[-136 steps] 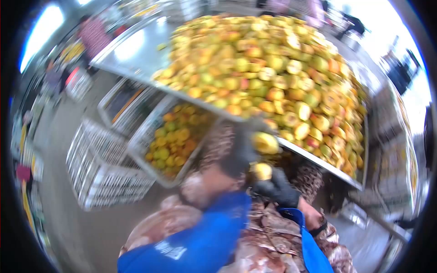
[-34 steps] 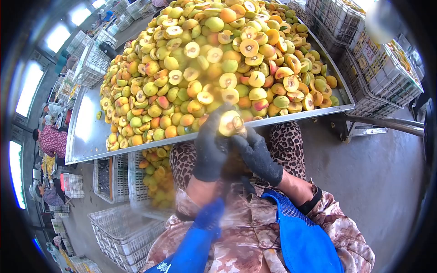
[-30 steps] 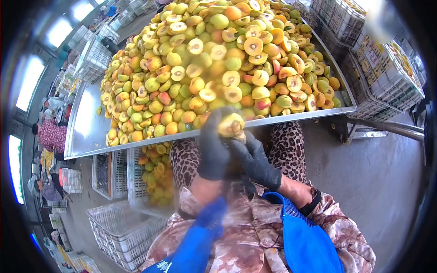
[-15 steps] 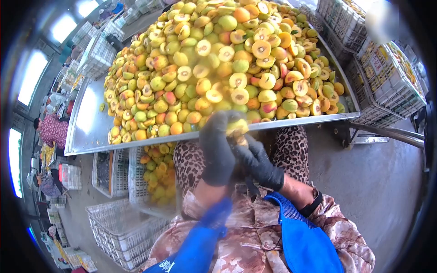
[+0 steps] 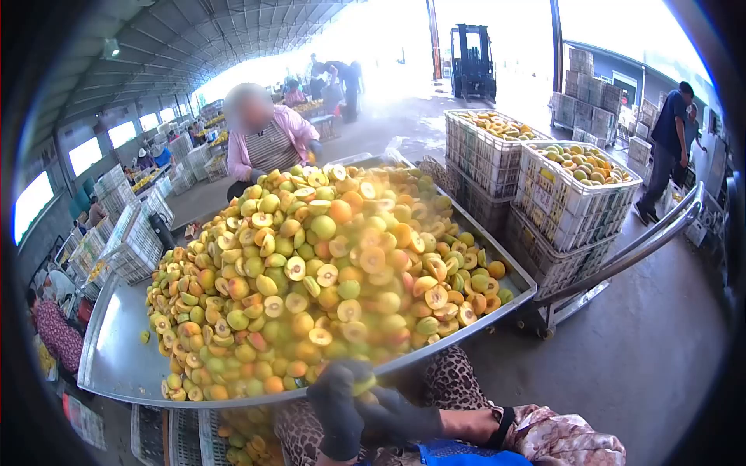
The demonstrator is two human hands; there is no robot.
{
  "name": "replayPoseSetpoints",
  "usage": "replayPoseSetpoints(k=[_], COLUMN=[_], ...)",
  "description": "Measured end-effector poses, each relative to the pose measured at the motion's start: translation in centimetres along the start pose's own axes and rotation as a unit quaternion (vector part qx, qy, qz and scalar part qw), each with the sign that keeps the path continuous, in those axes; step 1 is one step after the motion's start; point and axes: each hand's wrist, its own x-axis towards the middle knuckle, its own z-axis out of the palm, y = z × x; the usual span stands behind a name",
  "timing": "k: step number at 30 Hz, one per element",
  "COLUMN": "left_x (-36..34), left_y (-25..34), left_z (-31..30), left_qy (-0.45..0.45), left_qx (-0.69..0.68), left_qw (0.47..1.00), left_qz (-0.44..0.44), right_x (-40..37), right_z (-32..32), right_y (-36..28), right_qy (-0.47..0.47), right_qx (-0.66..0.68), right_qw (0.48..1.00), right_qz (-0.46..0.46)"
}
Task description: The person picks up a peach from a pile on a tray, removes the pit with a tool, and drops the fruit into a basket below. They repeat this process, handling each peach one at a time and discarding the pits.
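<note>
A large heap of yellow-orange fruit (image 5: 272, 287), many pieces cut in half with the pits showing, lies on a metal tray table (image 5: 116, 342). Just below the tray's front edge, my left hand (image 5: 337, 408) in a dark glove is closed round a yellow-green piece of fruit (image 5: 364, 385). My right hand (image 5: 400, 415), gloved too, is against the left one with its fingers bent at the same fruit; the detail between the hands is blurred.
Across the heap stands a person in a pink top (image 5: 287, 136). Stacked white crates of fruit (image 5: 571, 202) and a metal cart handle (image 5: 645, 241) are at the right. Farther back are a forklift (image 5: 472, 66) and a person in dark clothes (image 5: 670, 144). More crates (image 5: 136, 245) stand left.
The view has tilted up, bringing the far side of the hall into sight and placing the hands lower in the frame. Both hands are still together at the fruit.
</note>
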Motion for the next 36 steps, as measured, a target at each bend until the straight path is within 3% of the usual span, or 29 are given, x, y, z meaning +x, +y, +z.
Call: replayPoseSetpoints(k=[2, 4, 6, 9, 12, 13, 15, 17, 19, 20, 21, 22, 23, 24, 25, 26, 27, 28, 30, 31, 33, 35, 36], left_x=[-0.3, 0.0, 0.1, 1.1, 1.9, 1.6, 0.3, 0.3, -0.8, -1.3, -1.0, -1.3, -0.8, 0.5, 2.0, 4.0, 5.9, 7.5, 9.1, 9.5, 9.1, 9.3, 8.6], left_y=[0.1, 0.8, 1.9, 1.8, 1.6, 0.6, -0.6, -1.3, -2.0, -4.9, -7.4, -9.9, -10.4, -9.8, -11.0, -12.1, -14.0, -15.2, -17.9, -19.1, -21.6, -22.6, -20.8], left_z=[-0.9, -1.6, -1.5, -2.8, -2.6, -3.0, -4.1, -7.7, -13.7, -18.2, -21.2, -23.9, -24.4, -20.6, -17.2, -13.7, -10.5, -7.7, -2.9, -1.7, -1.6, -2.5, -2.6], left_qy=[-0.024, -0.105, -0.161, -0.299, -0.292, -0.282, -0.105, -0.002, 0.181, 0.21, 0.221, 0.169, 0.145, 0.079, 0.108, 0.078, 0.019, -0.042, -0.088, -0.151, -0.147, -0.128, -0.122], left_qx=[-0.077, -0.17, -0.242, -0.178, -0.186, -0.198, -0.223, -0.279, -0.293, -0.031, 0.234, 0.4, 0.55, 0.607, 0.409, 0.342, 0.236, 0.332, 0.443, 0.488, 0.463, 0.373, 0.209], left_qw=[0.996, 0.979, 0.956, 0.938, 0.938, 0.939, 0.968, 0.957, 0.927, 0.973, 0.946, 0.9, 0.811, 0.755, 0.896, 0.933, 0.97, 0.932, 0.878, 0.857, 0.871, 0.919, 0.968], left_qz=[-0.048, -0.037, -0.037, -0.005, 0.0, -0.002, -0.056, -0.074, -0.147, -0.093, -0.034, 0.046, 0.137, 0.235, 0.138, 0.075, 0.061, 0.138, 0.161, 0.067, 0.075, 0.026, -0.062], right_x=[0.0, 0.0, 0.2, 0.7, 1.5, 1.9, 2.0, 1.4, -0.5, -1.1, -1.8, -2.3, -2.6, -2.7, -2.8, -2.6, -2.6, -2.7, -3.1, -3.6, -4.3, -4.5, -4.4], right_z=[-0.5, -0.5, -0.2, -0.1, -0.9, -0.8, -0.2, -0.7, -1.5, -2.2, -2.6, -2.9, -2.9, -2.8, -2.9, -3.0, -3.0, -3.0, -3.2, -3.5, -4.2, -4.9, -5.3], right_y=[0.0, 0.7, -0.7, 0.2, -0.8, -1.1, -0.9, -2.7, -0.5, 0.7, 1.6, 2.7, 3.6, 4.4, 5.1, 5.5, 5.8, 6.0, 5.6, 4.8, 3.5, 2.8, 2.7], right_qy=[-0.072, -0.136, -0.097, -0.094, -0.142, -0.156, -0.172, -0.192, -0.156, -0.14, -0.184, -0.214, -0.234, -0.195, -0.155, -0.109, -0.093, -0.075, -0.028, -0.003, 0.045, 0.097, 0.101], right_qx=[0.12, 0.293, 0.237, 0.107, -0.106, -0.091, 0.059, 0.194, 0.21, 0.208, 0.011, -0.187, -0.379, -0.309, -0.239, -0.169, -0.182, -0.194, -0.179, -0.154, -0.107, -0.056, -0.085], right_qw=[0.988, 0.938, 0.963, 0.989, 0.977, 0.977, 0.983, 0.956, 0.942, 0.932, 0.951, 0.933, 0.875, 0.909, 0.935, 0.956, 0.955, 0.955, 0.963, 0.969, 0.977, 0.979, 0.976], right_qz=[0.06, 0.126, 0.085, -0.03, -0.121, -0.113, -0.005, 0.108, 0.212, 0.26, 0.248, 0.222, 0.189, 0.199, 0.209, 0.215, 0.213, 0.211, 0.2, 0.192, 0.18, 0.171, 0.175])
